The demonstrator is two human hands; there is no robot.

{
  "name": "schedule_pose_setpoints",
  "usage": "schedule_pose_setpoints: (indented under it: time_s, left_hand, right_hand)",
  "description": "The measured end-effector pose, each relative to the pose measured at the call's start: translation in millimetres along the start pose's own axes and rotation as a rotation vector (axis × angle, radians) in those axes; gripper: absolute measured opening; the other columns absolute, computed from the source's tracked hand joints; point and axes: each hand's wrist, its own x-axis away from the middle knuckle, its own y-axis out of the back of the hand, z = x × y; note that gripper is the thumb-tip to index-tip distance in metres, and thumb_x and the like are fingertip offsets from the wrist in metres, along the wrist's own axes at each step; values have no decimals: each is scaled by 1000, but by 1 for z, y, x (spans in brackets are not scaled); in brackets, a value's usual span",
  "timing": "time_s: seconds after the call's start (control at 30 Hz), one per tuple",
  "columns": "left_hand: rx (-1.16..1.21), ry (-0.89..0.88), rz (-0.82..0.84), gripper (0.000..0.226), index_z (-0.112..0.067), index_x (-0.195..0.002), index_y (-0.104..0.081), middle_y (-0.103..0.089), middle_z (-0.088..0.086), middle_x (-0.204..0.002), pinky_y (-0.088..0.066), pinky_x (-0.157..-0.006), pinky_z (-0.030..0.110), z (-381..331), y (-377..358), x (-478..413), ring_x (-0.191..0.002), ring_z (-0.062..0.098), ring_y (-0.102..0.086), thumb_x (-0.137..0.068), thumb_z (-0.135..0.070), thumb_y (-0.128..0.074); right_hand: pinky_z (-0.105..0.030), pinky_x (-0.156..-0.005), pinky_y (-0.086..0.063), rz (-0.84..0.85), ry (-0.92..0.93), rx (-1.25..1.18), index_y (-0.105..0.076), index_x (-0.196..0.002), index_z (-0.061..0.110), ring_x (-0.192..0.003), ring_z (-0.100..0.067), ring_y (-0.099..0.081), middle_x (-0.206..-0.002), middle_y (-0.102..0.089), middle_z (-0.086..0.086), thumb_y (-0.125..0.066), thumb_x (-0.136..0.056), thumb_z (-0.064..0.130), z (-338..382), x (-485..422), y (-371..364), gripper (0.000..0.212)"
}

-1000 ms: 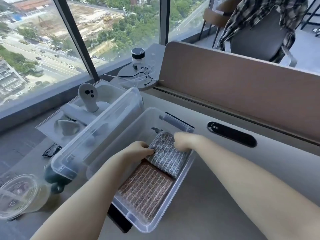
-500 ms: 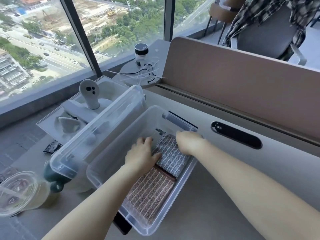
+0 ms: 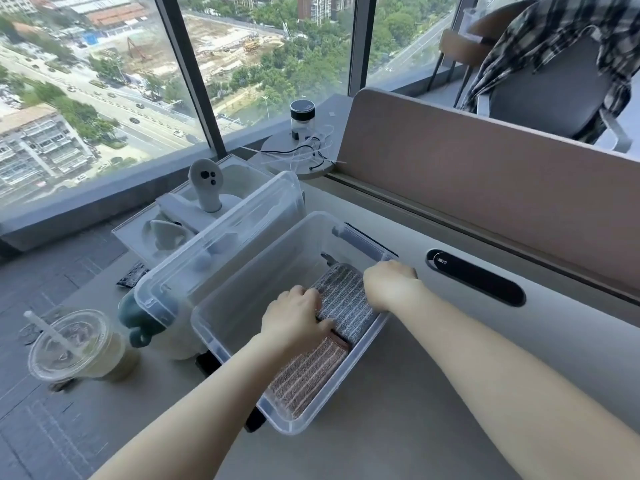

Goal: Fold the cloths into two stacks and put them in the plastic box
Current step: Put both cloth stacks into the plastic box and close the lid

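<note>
Head view: grey stack [image 3: 346, 303] sits in the plastic box [image 3: 242, 289] between both hands, left hand [image 3: 294, 320] gripping its 9 o'clock edge, right hand [image 3: 391, 285] at 3 o'clock, fingers hidden.

Lit brightly by daylight through the windows [image 3: 259, 64] at upper left. Throws soft, faint shadows across the desk [image 3: 433, 393]. Bows straight lines toward the edges. Looks slightly soft throughout.

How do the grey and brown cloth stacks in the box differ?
The grey stack is grey; the brown stack reddish brown. The grey stack lies at the plastic box's far end, the brown stack at its near end. The left hand and right hand flank the grey stack, not the brown stack. Both are folded and striped.
</note>
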Motion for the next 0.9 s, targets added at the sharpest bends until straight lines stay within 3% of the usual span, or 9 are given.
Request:
schedule_pose_setpoints:
  time_s: [0.13,0.23,0.4,0.5,0.57,0.63,0.7,0.8,0.9]
  left_hand:
    - [100,55,-60,39,-27,-116,-52,-51,-4,-122,-45,-91,34,14,10,33,-112,19,-49,-86,-53,-52]
    - [108,75,-201,40,-27,-122,-51,-48,-2,-130,-40,-99,33,18,20,56,-119,20,-45,-88,-46,-55]
    - [28,182,-517,63,-26,-141,-31,-18,5,-153,-12,-116,42,22,57,78,-142,27,-15,-86,-37,-59]
    - [-69,374,-476,78,-23,-150,-7,10,9,-159,12,-116,42,39,87,74,-146,28,11,-90,-35,-55]
    - [-74,496,-340,78,-19,-151,2,12,11,-159,14,-116,47,51,98,68,-146,30,13,-92,-31,-49]
    - [-45,554,-254,74,-15,-151,2,5,11,-160,13,-115,53,59,100,66,-147,32,4,-93,-24,-43]
    - [-28,559,-283,67,-12,-150,-8,-8,15,-158,5,-115,55,60,98,68,-144,38,-10,-92,-16,-42]
    - [21,521,-359,55,-6,-142,-26,-22,22,-148,-21,-112,53,49,89,75,-133,43,-30,-90,-3,-42]
    - [117,421,-443,44,-1,-128,-42,-37,26,-132,-37,-100,50,41,72,81,-117,43,-42,-84,5,-40]
  right_hand:
    - [-33,-73,-42,-16,-13,-149,-57,-95,13,-98,-29,-53,-112,-59,-12,-51,-90,19,-12,18,-12,9]
    - [-31,-73,-42,13,-32,-216,-54,-91,13,-86,-28,-49,-99,-58,-9,-50,-90,22,-21,38,-25,10]
    - [-39,-95,-43,129,-46,-314,-56,-119,13,-122,-30,-50,-133,-52,-16,-46,-92,36,-36,80,-47,37]
    - [-42,-105,-34,155,-20,-346,-58,-100,13,-126,-32,-45,-115,-62,-11,-45,-91,41,-41,101,-61,32]
    - [-39,-92,-41,146,-11,-363,-53,-76,14,-99,-28,-58,-84,-60,-3,-45,-91,43,-42,113,-66,34]
    - [-31,-68,-40,121,-19,-396,-39,-62,18,-73,-22,-52,-66,-46,1,-44,-91,43,-42,120,-73,38]
    - [-26,-54,-28,86,-34,-418,-32,-59,20,-59,-18,-41,-62,-39,2,-42,-91,42,-42,126,-80,41]
    - [-24,-52,-18,45,-52,-445,-29,-58,21,-53,-14,-30,-62,-35,2,-40,-92,43,-42,134,-89,42]
    - [-24,-51,-23,25,-46,-458,-28,-58,22,-54,-14,-31,-62,-34,3,-38,-93,43,-41,142,-94,42]
